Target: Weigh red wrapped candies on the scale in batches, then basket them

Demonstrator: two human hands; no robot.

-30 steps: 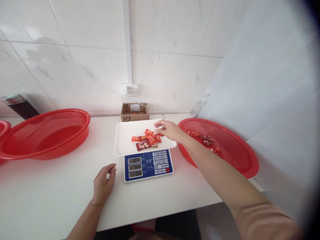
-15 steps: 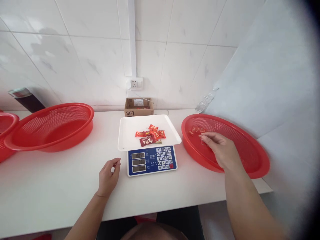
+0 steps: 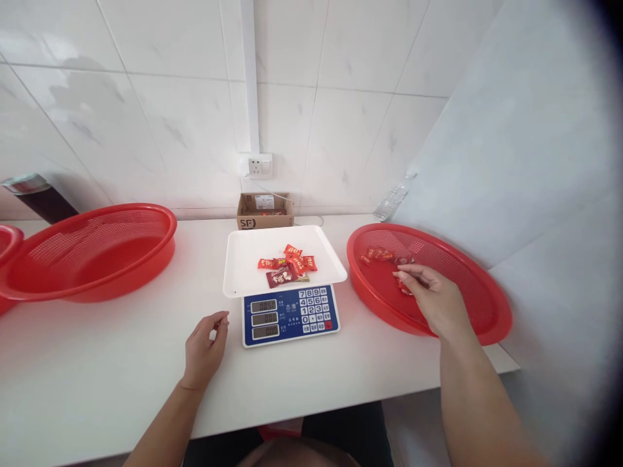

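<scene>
A blue electronic scale [image 3: 291, 314] stands mid-table with a white tray [image 3: 243, 272] on top. Several red wrapped candies [image 3: 288, 266] lie on the tray. To the right, a red mesh basket [image 3: 467, 279] holds a few more candies [image 3: 377, 254]. My right hand [image 3: 431, 298] is inside this basket, fingers curled in a pinch over a red candy beneath them. My left hand [image 3: 204, 350] rests on the table just left of the scale, fingers loosely curled with nothing in them.
A large red basket [image 3: 92, 250] sits at the left, another red rim [image 3: 7, 240] at the far left edge. A small cardboard box [image 3: 265, 211] and a wall socket [image 3: 257, 165] are behind the scale. A white panel [image 3: 535, 162] rises at the right.
My right hand left the scale tray and moved right into the red basket, where it now closes over a candy. The left hand has stayed put.
</scene>
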